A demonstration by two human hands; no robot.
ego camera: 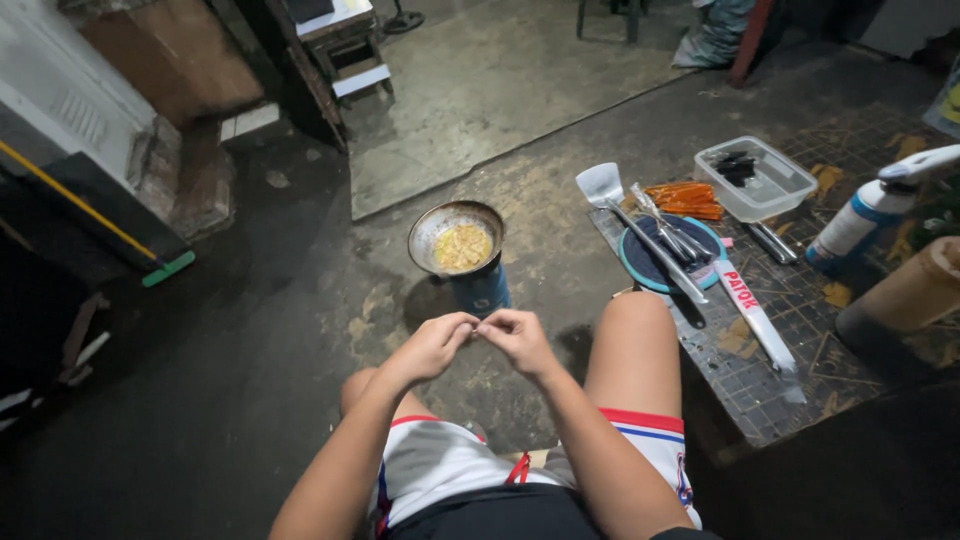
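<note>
The left hand point(432, 345) and right hand point(518, 338) meet fingertip to fingertip above the knees, each grip pinched on something too small to make out. Just beyond them on the floor, a round metal pan point(456, 237) sits on a blue can point(483, 287), holding pale yellow crumbly food. To the right, a spatula point(640, 232) lies across a blue lid point(665, 258). Whatever the fingers pinch is hidden between them.
</note>
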